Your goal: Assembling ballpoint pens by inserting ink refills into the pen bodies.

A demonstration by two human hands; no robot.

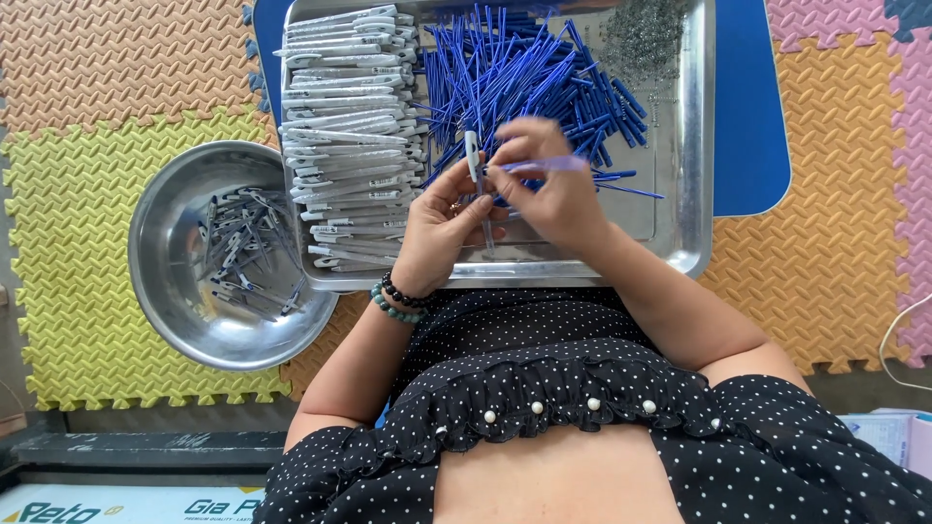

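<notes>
both hands work just over the near rim of one steel tray (694,146). left hand (442,228) pinches a white pen barrel (472,155) upright; right hand (553,189) grips a blue refill (544,165) beside it. inside the tray: stacked white barrels (345,116) left, heaped blue refills (524,68) centre, tiny springs (646,39) far right. left of the tray, one round bowl (160,281) holds grey clips (243,257).

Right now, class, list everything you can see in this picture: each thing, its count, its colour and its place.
Steel tray: one, silver, top centre.
White pen barrels: many, stacked in tray's left part.
Blue refills: many, piled mid-tray.
Small springs: heap, grey, tray's top right corner.
Round bowl: one, silver, left of tray.
Assembled pens: several, greyish, in bowl.
Foam mats: several; yellow, orange, pink.
Bead bracelets: two, black and green, left wrist.
Left hand: holds a barrel.
Right hand: holds a refill.
</notes>
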